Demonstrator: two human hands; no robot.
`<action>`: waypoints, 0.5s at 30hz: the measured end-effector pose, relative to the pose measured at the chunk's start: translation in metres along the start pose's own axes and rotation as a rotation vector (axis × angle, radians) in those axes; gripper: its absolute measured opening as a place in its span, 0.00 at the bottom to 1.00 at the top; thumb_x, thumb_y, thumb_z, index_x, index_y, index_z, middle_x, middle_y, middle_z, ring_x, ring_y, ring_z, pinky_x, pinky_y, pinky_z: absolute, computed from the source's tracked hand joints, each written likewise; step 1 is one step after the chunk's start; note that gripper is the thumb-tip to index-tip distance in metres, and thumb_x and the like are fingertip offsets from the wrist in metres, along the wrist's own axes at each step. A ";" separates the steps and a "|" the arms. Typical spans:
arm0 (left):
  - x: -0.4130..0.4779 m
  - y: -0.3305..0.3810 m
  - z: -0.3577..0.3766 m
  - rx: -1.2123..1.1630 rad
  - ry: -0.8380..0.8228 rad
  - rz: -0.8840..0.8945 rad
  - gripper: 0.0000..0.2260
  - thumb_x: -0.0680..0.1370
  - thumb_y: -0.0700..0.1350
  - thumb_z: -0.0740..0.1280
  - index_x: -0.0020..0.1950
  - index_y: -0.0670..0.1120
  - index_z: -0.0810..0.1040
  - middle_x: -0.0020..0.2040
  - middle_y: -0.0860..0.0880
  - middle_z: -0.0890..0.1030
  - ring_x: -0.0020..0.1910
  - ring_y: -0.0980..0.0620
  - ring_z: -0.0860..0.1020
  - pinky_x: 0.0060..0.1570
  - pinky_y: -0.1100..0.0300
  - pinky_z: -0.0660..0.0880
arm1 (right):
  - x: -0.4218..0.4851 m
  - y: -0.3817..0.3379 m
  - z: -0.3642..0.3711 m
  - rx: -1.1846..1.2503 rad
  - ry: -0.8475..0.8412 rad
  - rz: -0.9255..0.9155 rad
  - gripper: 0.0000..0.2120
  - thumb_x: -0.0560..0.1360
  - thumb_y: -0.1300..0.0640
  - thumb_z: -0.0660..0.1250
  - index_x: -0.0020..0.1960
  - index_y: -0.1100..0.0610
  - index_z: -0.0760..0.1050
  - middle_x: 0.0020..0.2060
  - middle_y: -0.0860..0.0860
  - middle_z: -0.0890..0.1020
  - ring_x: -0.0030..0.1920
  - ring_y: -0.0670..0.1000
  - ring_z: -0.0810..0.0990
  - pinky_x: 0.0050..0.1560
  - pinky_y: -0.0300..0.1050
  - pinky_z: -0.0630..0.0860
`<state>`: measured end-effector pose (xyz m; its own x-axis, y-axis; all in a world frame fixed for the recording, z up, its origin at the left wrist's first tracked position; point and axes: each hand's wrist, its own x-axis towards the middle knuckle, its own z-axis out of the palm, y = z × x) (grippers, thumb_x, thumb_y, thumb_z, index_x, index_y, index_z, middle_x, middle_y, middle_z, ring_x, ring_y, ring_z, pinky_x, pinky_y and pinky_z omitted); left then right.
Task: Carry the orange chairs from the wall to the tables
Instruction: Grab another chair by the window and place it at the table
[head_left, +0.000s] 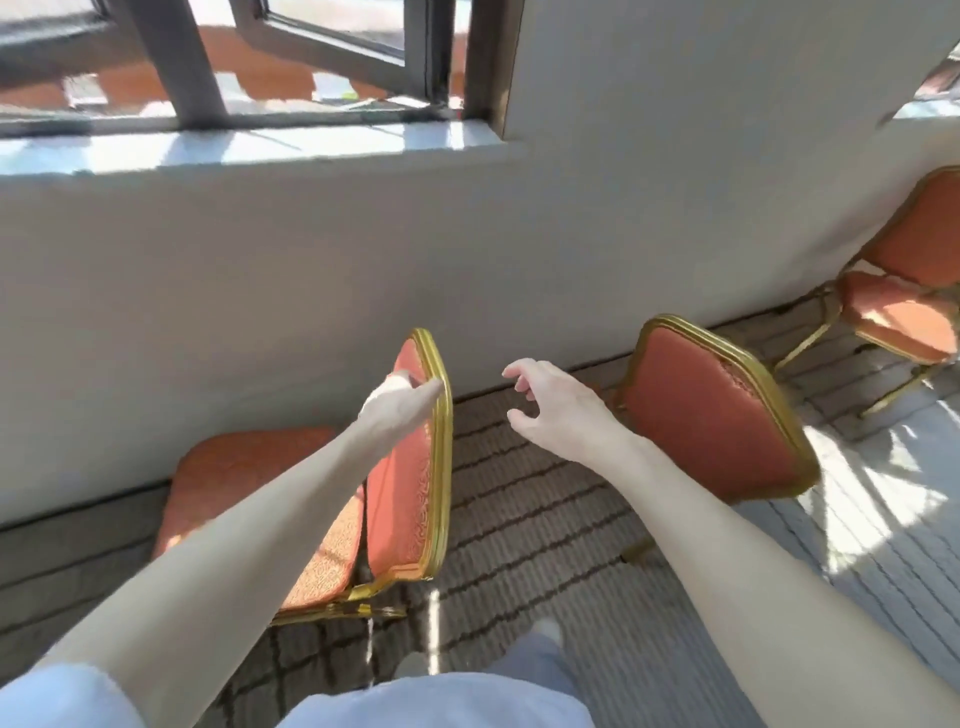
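Three orange chairs with gold metal frames stand along the white wall. My left hand (397, 402) grips the top edge of the backrest of the left chair (408, 499), whose seat faces left. My right hand (550, 408) hovers in the air with fingers loosely spread, between the left chair and the middle chair (711, 410). It touches nothing. The middle chair shows its backrest only. A third chair (901, 306) stands farther right against the wall, its seat in sunlight.
The white wall (311, 270) runs just behind the chairs, with a window sill (249, 150) and dark window frames above. Striped grey carpet (540, 525) covers the floor. My legs and feet show at the bottom edge.
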<state>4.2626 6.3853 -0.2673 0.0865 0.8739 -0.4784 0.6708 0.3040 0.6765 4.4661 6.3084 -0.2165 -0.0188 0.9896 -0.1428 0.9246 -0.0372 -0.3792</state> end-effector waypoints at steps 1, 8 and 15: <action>0.009 -0.003 0.001 -0.046 -0.043 -0.047 0.21 0.75 0.59 0.61 0.60 0.45 0.76 0.50 0.48 0.82 0.49 0.48 0.81 0.51 0.55 0.77 | 0.021 0.003 0.004 -0.016 -0.015 -0.047 0.22 0.75 0.50 0.67 0.68 0.47 0.67 0.57 0.45 0.75 0.58 0.47 0.74 0.57 0.49 0.74; 0.054 0.000 0.020 -0.240 -0.035 -0.307 0.21 0.80 0.57 0.61 0.57 0.41 0.80 0.43 0.47 0.81 0.36 0.49 0.78 0.35 0.60 0.72 | 0.163 0.022 0.034 -0.267 -0.238 -0.542 0.28 0.72 0.47 0.71 0.70 0.48 0.65 0.67 0.48 0.68 0.67 0.53 0.66 0.61 0.50 0.72; 0.055 0.037 0.068 -0.476 0.227 -0.599 0.25 0.81 0.60 0.56 0.50 0.41 0.81 0.34 0.47 0.84 0.32 0.47 0.80 0.44 0.52 0.80 | 0.223 0.038 0.054 -0.319 -0.343 -1.026 0.31 0.69 0.49 0.72 0.70 0.52 0.68 0.65 0.55 0.73 0.65 0.58 0.70 0.62 0.53 0.69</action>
<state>4.3419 6.4191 -0.3070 -0.3758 0.5510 -0.7451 0.1648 0.8309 0.5314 4.4762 6.5198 -0.3125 -0.8840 0.4392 -0.1604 0.4657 0.8578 -0.2174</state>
